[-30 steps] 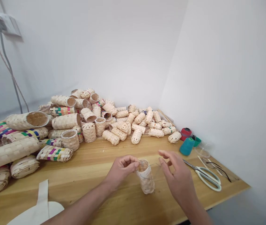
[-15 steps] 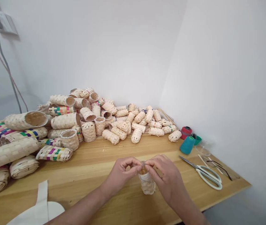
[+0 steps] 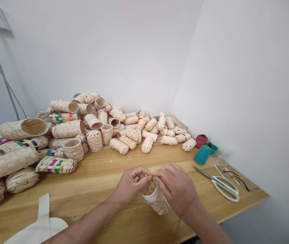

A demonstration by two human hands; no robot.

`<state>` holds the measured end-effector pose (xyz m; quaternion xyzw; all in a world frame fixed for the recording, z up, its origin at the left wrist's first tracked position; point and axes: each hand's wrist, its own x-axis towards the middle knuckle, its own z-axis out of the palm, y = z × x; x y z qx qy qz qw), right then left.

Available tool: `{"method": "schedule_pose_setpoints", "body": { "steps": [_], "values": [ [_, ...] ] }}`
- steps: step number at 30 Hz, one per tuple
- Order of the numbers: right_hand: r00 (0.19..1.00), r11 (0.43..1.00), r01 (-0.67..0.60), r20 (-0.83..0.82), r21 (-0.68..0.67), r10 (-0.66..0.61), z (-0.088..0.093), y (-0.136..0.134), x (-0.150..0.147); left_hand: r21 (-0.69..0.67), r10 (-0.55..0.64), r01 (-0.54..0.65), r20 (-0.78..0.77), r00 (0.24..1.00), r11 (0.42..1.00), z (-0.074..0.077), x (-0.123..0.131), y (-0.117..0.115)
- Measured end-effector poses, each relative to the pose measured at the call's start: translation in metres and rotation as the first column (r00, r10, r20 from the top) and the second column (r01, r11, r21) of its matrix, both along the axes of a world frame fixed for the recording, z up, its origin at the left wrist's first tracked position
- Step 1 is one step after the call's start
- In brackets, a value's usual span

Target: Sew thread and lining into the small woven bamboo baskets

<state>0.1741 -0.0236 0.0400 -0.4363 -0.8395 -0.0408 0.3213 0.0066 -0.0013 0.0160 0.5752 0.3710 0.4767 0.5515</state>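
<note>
A small woven basket tube (image 3: pixel 155 200) is held over the wooden table's near edge, tilted with its open mouth toward me. My left hand (image 3: pixel 129 185) pinches the rim on the left side. My right hand (image 3: pixel 178 188) has its fingers closed at the rim on the right, pinching something thin that looks like a needle or a strip; I cannot make it out. The two hands touch at the basket's mouth.
A big heap of woven baskets (image 3: pixel 65 135), plain and coloured, fills the table's (image 3: pixel 101 169) back left. Small woven tubes (image 3: pixel 147 130) lie behind the hands. Teal (image 3: pixel 202 154) and red (image 3: pixel 201 139) thread cones, scissors (image 3: pixel 222 184) and glasses (image 3: pixel 236 178) sit right. White cloth (image 3: pixel 39 227) lies near left.
My right hand came in from the right and closed on the basket's rim. The basket then tipped from upright to leaning toward me.
</note>
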Motion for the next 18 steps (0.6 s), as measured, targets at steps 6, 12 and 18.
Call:
{"method": "schedule_pose_setpoints", "body": {
  "steps": [6,12,18],
  "values": [
    [0.961,0.941,0.199,-0.135,-0.274,-0.243,0.003,0.012,0.050,-0.083,0.112,-0.107,0.053,0.992,0.991,-0.006,0.000,0.005],
    [0.913,0.810,0.377,0.032,-0.450,-0.407,-0.029,0.012,0.084,-0.128,0.164,-0.152,0.088,0.982,0.980,-0.015,-0.002,0.014],
    [0.925,0.811,0.379,0.149,-0.447,-0.350,-0.050,0.018,0.069,-0.177,0.163,-0.137,0.143,0.976,0.975,-0.020,-0.004,0.018]
  ]
}}
